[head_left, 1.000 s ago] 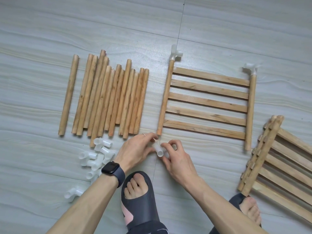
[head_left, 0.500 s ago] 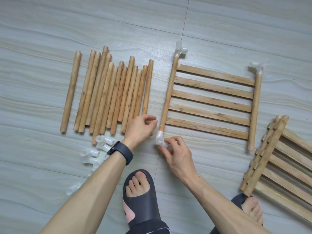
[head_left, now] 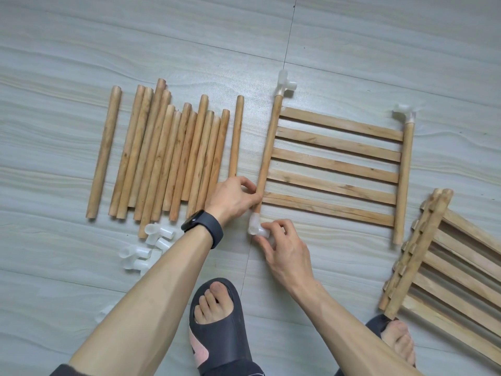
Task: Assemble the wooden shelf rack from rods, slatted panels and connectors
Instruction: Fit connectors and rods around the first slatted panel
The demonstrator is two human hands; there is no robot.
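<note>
two hands are set at the near-left corner of the slatted panel [head_left: 336,164], which lies flat on the floor [head_left: 81,50]: the panel's left rod [head_left: 267,156] is gripped near its lower end by the left hand [head_left: 233,199], and a white connector [head_left: 255,226] seated on that rod's end is pinched by the curled fingers of the right hand [head_left: 282,245]. loose rods [head_left: 168,158] are laid in a row to the left, spare connectors [head_left: 151,245] are heaped just below them, and more panels [head_left: 447,267] are stacked at the right.
</note>
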